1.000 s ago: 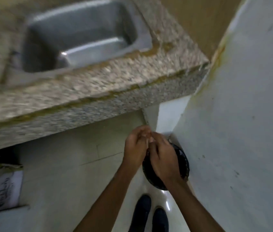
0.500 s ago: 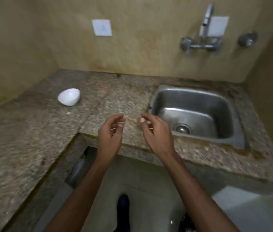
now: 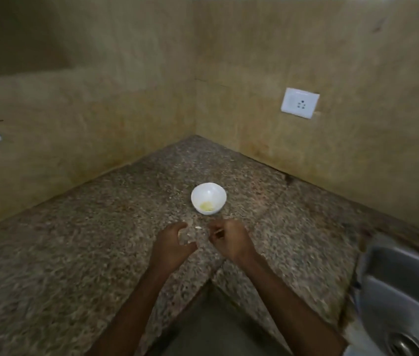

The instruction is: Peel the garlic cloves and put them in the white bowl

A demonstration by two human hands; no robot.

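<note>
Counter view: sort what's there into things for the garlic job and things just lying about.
For the job:
- white bowl, something pale already inside
- pale clove-like bit on the counter between the hands
- left hand, open
- right hand, curled; contents unclear

Just there:
- sink
- socket

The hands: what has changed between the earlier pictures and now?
Both hands left the black bin on the floor and came up over the counter. The left hand and right hand now reach toward the white bowl. The bowl stayed on the counter.
</note>
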